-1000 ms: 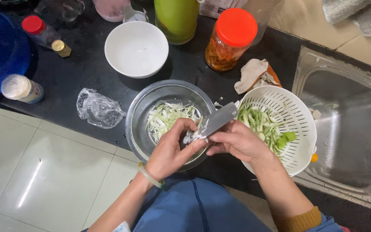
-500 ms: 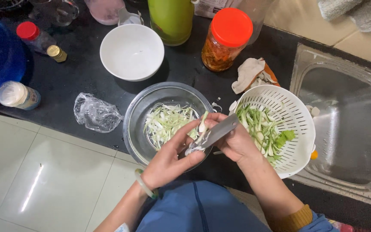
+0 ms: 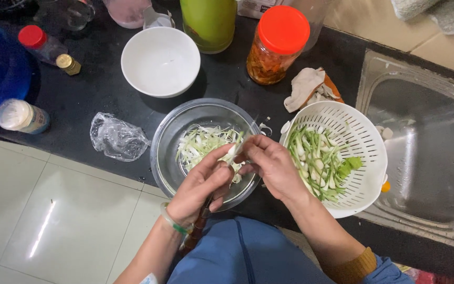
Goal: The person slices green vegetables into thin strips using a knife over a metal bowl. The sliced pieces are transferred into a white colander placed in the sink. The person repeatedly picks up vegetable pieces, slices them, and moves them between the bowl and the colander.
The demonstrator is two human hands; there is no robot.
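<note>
Both hands meet over the near rim of a clear glass bowl, so that whatever is cut falls straight onto the pale green shreds already heaped inside. Left hand is curled shut around a knife, whose dark handle pokes out below the palm toward the wrist while the blade runs up between the fingers, mostly hidden. Right hand, just right of the bowl's near rim, pinches a pale scallion stalk against the blade with thumb and fingertips, holding it steady over the bowl.

Right of the bowl and just beside it sits a white colander holding uncut green stalks, close enough for the right hand to draw from. Beyond the colander lies a steel sink. Behind the bowl stand an empty white bowl and an orange-lidded jar. Left of the bowl lies a crumpled clear plastic bag, and farther left a small white-capped bottle, all on a black counter.
</note>
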